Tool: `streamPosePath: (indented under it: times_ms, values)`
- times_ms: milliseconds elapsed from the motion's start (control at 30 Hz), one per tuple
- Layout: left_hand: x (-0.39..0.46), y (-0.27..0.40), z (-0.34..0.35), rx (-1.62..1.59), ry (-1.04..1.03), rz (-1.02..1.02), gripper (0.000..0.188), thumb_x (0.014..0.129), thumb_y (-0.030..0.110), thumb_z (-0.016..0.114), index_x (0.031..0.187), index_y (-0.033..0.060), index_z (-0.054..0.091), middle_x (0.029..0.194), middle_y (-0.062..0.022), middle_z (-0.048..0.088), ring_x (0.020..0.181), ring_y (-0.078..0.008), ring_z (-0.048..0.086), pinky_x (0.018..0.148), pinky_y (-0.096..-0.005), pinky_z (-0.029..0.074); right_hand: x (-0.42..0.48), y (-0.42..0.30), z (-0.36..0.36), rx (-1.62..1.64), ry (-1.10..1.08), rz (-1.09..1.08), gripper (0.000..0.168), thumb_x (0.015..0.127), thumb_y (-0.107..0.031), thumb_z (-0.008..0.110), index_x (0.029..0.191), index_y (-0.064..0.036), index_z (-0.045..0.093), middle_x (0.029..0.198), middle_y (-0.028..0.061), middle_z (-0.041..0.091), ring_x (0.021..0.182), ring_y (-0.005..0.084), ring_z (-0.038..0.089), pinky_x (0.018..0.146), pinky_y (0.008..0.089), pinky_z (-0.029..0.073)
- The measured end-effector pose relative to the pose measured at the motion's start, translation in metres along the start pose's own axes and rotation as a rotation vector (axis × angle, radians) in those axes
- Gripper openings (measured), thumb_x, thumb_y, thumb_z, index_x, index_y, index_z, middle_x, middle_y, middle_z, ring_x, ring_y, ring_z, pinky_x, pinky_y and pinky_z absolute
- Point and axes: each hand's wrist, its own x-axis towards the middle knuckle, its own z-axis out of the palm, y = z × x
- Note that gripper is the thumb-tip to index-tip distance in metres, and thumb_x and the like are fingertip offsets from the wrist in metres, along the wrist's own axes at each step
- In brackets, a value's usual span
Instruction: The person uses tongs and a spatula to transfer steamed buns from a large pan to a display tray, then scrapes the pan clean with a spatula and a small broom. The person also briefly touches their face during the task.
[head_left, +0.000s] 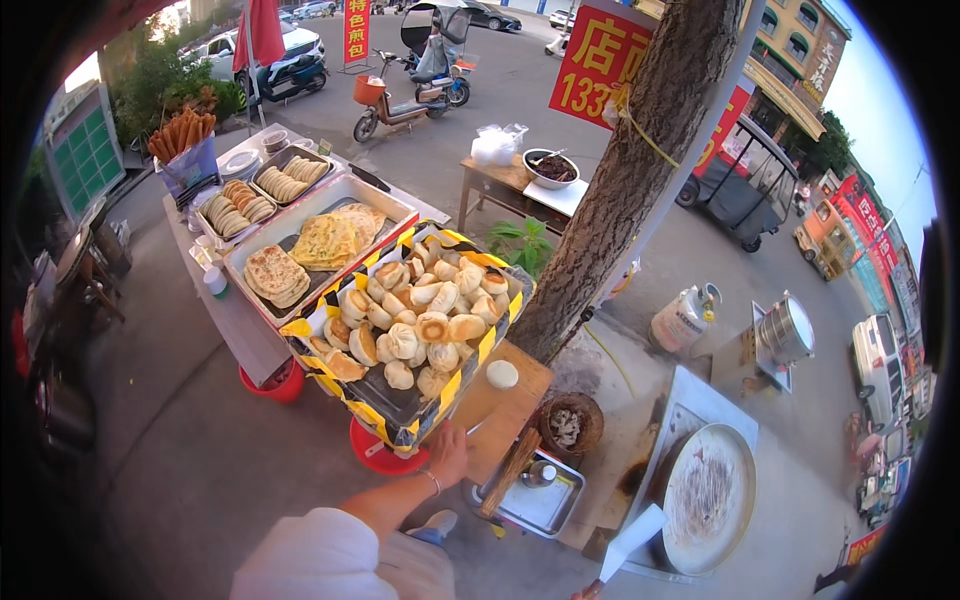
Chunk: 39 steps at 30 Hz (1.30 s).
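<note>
My left hand (448, 454) is at the near corner of a tray lined with yellow-and-black plastic (390, 401), beside a wooden tabletop (487, 420). Whether its fingers grip the tray edge cannot be made out. Pan-fried buns (420, 322) are heaped in that tray, leaving its near corner bare. At the bottom edge, only a bit of my right hand (577, 595) shows, around the handle of a wide metal spatula (634, 536). The spatula's blade overlaps the rim of a large round flat pan (709, 495) with a scraped, whitish surface.
Flatbreads (330, 236) lie in a neighbouring tray, with fried dough sticks (180, 135) behind. A tree trunk (600, 195) rises beyond the buns. A metal tray (544, 502) holds a bottle (538, 474). A gas cylinder (684, 319) and steel pot (784, 330) stand right. Red buckets (382, 450) sit below.
</note>
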Motion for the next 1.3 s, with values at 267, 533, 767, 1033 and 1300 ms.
streamPosePath:
  times_ms: [267,533,767,1033,1300]
  values:
    - [-0.119,0.016,-0.053,-0.321,-0.439,0.050,0.031,0.080,0.002,0.062,0.111,0.0064,0.058,0.102,-0.0166,0.058,0.094,-0.0350,0.061,0.082,-0.0435,0.051,-0.047,-0.010,-0.043,0.223,0.137,-0.166,0.027,0.094,-0.005,0.051,0.120,-0.013,0.048,0.082,0.0000,0.053,0.049,0.0011,0.034,0.036,0.0149,0.024]
    - [-0.224,-0.006,-0.008,-0.017,-0.692,-0.353,0.022,0.079,0.012,0.068,0.099,0.0027,0.062,0.093,-0.0170,0.068,0.084,-0.0352,0.067,0.077,-0.0429,0.054,-0.008,-0.097,-0.196,0.099,0.249,-0.393,0.047,0.101,-0.025,0.052,0.145,-0.011,0.042,0.086,0.0040,0.057,0.050,0.0044,0.038,0.039,0.0188,0.029]
    - [-0.279,0.109,0.008,-0.210,-0.645,-0.720,0.015,0.086,0.008,0.060,0.101,0.0077,0.058,0.076,-0.0102,0.064,0.058,-0.0221,0.064,0.044,-0.0376,0.050,0.075,-0.163,-0.381,-0.633,0.360,-0.522,0.044,0.097,-0.016,0.057,0.139,-0.006,0.051,0.089,0.0061,0.062,0.068,0.0120,0.057,0.058,0.0243,0.046]
    - [-0.237,0.268,0.127,-0.196,-0.928,-0.257,0.015,0.087,0.011,0.060,0.102,0.0068,0.059,0.079,-0.0106,0.064,0.062,-0.0220,0.064,0.049,-0.0374,0.051,0.196,-0.209,-0.446,-1.267,0.388,-0.457,0.040,0.100,-0.033,0.043,0.129,-0.010,0.058,0.127,0.0178,0.061,0.116,0.0363,0.057,0.095,0.0459,0.046]
    - [-0.155,0.389,0.185,-0.247,-1.082,-0.045,0.016,0.088,0.014,0.061,0.102,0.0059,0.061,0.082,-0.0109,0.065,0.066,-0.0220,0.064,0.054,-0.0373,0.051,0.203,-0.241,-0.456,-1.499,0.300,-0.176,0.037,0.098,-0.025,0.042,0.132,-0.020,0.056,0.115,0.0182,0.064,0.101,0.0400,0.062,0.083,0.0510,0.050]
